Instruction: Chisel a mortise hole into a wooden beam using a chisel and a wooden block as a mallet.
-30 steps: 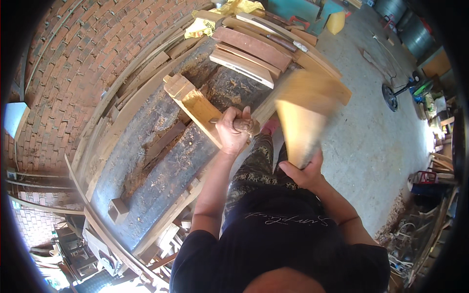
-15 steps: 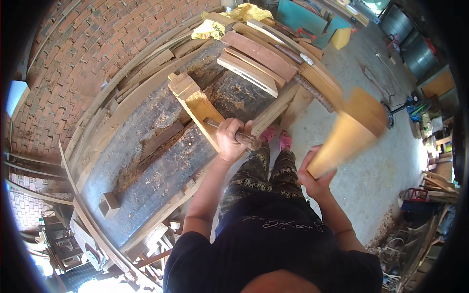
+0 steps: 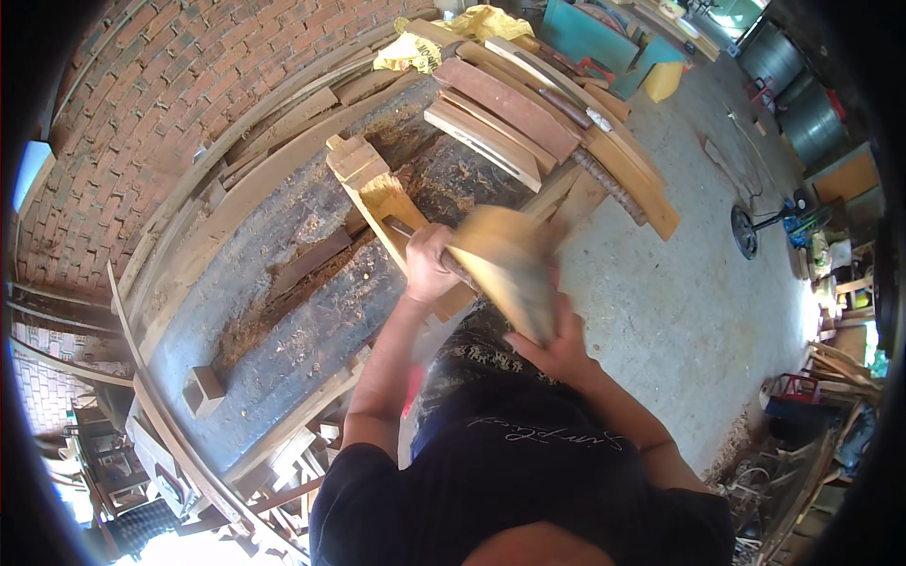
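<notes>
My left hand [image 3: 431, 264] is closed round a chisel [image 3: 400, 226], its blade pointing up and left onto a pale wooden block [image 3: 363, 181]. That block lies across the dark workbench, with a hollowed, yellowish face. In my right hand [image 3: 557, 349] is a wooden mallet [image 3: 505, 269], blurred by motion. Its head is at the butt end of the chisel and covers much of the handle; whether they touch, I cannot tell. Part of my right hand's fingers is hidden behind the mallet.
Shavings litter the dark bench top [image 3: 311, 354]. Several planks [image 3: 510, 108] are stacked at its far right end, near a yellow sack [image 3: 481, 21]. A small wooden block [image 3: 202, 391] sits at the near left. Beyond stands a brick wall [image 3: 170, 123]; concrete floor [image 3: 661, 311] lies to the right.
My right hand has swung the mallet left and inward, from out over the floor to the chisel's butt end. My left hand with the chisel has shifted slightly left.
</notes>
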The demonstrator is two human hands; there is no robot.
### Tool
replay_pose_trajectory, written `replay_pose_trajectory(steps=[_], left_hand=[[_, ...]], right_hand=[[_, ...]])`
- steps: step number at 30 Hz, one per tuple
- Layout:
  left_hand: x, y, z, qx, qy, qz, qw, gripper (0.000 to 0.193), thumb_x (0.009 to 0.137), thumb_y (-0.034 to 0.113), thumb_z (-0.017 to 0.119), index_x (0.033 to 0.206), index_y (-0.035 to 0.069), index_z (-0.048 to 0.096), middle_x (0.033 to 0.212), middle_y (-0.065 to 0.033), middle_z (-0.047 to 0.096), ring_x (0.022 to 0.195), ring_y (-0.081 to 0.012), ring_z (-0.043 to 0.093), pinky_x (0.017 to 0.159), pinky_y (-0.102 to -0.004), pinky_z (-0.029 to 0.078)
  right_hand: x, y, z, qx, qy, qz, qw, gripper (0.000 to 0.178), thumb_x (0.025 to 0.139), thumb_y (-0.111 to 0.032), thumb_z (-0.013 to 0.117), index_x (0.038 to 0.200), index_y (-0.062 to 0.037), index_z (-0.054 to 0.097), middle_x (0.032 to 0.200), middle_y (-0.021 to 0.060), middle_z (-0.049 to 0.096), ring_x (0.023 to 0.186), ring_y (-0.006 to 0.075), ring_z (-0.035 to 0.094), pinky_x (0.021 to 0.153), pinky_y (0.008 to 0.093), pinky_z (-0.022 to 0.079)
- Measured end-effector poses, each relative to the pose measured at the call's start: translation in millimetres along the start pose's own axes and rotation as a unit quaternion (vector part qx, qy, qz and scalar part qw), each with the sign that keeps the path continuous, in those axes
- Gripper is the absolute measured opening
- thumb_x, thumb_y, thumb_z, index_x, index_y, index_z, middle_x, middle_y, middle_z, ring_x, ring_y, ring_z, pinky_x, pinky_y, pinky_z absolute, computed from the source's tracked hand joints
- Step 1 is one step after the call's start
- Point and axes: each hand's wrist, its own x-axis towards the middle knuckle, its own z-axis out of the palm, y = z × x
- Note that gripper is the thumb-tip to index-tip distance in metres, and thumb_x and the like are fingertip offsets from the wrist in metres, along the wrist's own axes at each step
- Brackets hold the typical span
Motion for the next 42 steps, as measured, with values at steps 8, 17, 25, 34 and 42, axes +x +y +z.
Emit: replay_pose_trajectory(steps=[8,17,25,34,42], left_hand=[[8.4,8.6,-1.6,0.036,0.016,-0.051,0.998,0.023,0.070,0.015,0.077,0.069,0.007,0.056,0.061,-0.0098,0.056,0.054,-0.0295,0.055,0.052,-0.0410,0.045],[12.7,-4.2,-12.1,0.041,0.031,-0.042,0.998,0.033,0.068,0.010,0.077,0.062,0.009,0.044,0.060,-0.0076,0.053,0.055,-0.0299,0.052,0.055,-0.0406,0.040],[9.8,-7.7,-20.7,0.061,-0.047,-0.041,0.996,0.024,0.067,0.014,0.078,0.071,0.007,0.056,0.066,-0.0106,0.058,0.061,-0.0330,0.056,0.059,-0.0424,0.046],[40.9,-22.8,-20.7,-0.025,-0.079,-0.087,0.993,0.012,0.073,0.007,0.071,0.085,0.007,0.068,0.072,-0.0092,0.068,0.068,-0.0203,0.070,0.061,-0.0333,0.060],[114.2,-43.1,-74.0,-0.086,0.115,-0.247,0.958,0.033,0.085,0.029,0.074,0.067,0.007,0.058,0.062,0.0031,0.056,0.058,-0.0073,0.049,0.058,-0.0266,0.044]], right_hand=[[12.4,-19.4,0.8,0.032,0.095,-0.060,0.993,0.053,0.076,-0.015,0.077,0.116,0.0018,0.047,0.094,0.0126,0.065,0.082,0.0189,0.063,0.075,0.0325,0.050],[11.5,-8.9,9.5,-0.004,0.026,-0.018,0.999,0.058,0.076,-0.030,0.079,0.116,-0.0010,0.049,0.090,0.0209,0.066,0.082,0.0332,0.068,0.071,0.0378,0.052],[18.6,7.5,7.7,-0.042,-0.016,0.089,0.995,0.057,0.076,-0.025,0.080,0.116,0.0017,0.050,0.086,0.0180,0.065,0.078,0.0258,0.067,0.072,0.0345,0.052],[55.3,9.4,13.9,-0.030,-0.044,0.038,0.998,0.059,0.080,-0.037,0.076,0.112,0.0041,0.049,0.089,0.0179,0.067,0.077,0.0273,0.068,0.070,0.0360,0.054],[148.6,-82.2,0.8,0.096,-0.012,-0.094,0.991,0.050,0.083,-0.030,0.076,0.113,-0.0001,0.049,0.096,0.0153,0.068,0.080,0.0214,0.068,0.069,0.0326,0.055]])
